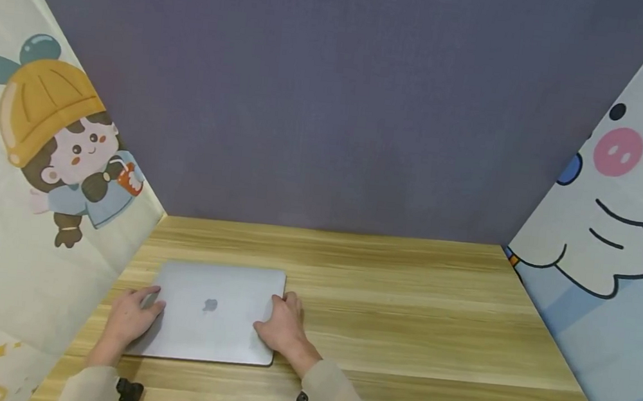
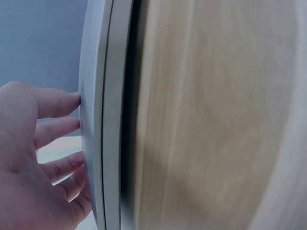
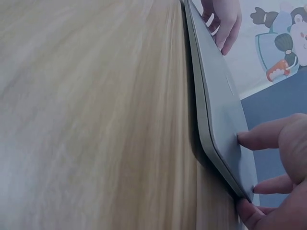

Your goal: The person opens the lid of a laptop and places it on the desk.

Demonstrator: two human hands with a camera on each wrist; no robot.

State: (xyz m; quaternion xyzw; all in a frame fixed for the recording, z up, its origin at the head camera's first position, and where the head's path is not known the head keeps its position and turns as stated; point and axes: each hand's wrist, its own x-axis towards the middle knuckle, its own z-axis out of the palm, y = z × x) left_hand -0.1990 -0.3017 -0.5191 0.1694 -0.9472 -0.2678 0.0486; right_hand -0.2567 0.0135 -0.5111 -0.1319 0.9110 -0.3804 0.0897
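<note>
A closed silver laptop [image 1: 209,338] with a dark apple logo lies flat at the left front of the wooden table. Its thin front edge [image 2: 111,143] fills much of the left wrist view. At the laptop's left side, my left hand [image 1: 128,317] holds it, thumb on the lid and fingers along the edge. My right hand [image 1: 284,327] grips the opposite side, its thumb [image 3: 247,139] pressing on the lid near the front corner and other fingers around the right edge. Part of the left fingers is hidden behind the laptop in the left wrist view.
The wooden table [image 1: 432,321] stretches to the right of the laptop. A grey-blue panel [image 1: 343,99] stands along its back. Cartoon-printed cloths border the left [image 1: 2,260] and right [image 1: 640,270] sides.
</note>
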